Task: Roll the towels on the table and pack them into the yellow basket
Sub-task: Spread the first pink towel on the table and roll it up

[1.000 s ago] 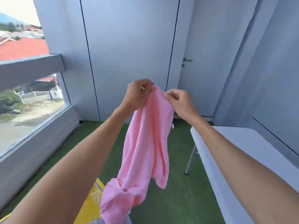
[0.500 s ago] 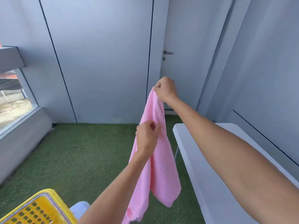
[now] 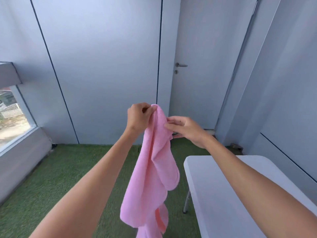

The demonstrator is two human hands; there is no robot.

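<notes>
The pink towel (image 3: pixel 152 169) hangs in the air to the left of the white table (image 3: pixel 223 194), off its near-left corner and over the green turf (image 3: pixel 51 177), touching neither. Its long axis runs almost straight down, from a bunched top corner to a crumpled lower end that leaves the picture at the bottom. The left hand (image 3: pixel 139 117) grips that top corner with fingers curled round it and so bears the whole weight. The right hand (image 3: pixel 187 129) sits just beside it, toward the table, a little lower; its fingers are fairly straight and touch the towel's upper edge, though whether they pinch the cloth cannot be told. The right hand is the nearer one to the table, so it seems best placed to run along the edge and find the next corner. The towel is not yet spread, and spreading looks like the step in hand before any rolling. The tabletop shows bare where visible, with room to lay the cloth flat. The yellow basket is not in view.
</notes>
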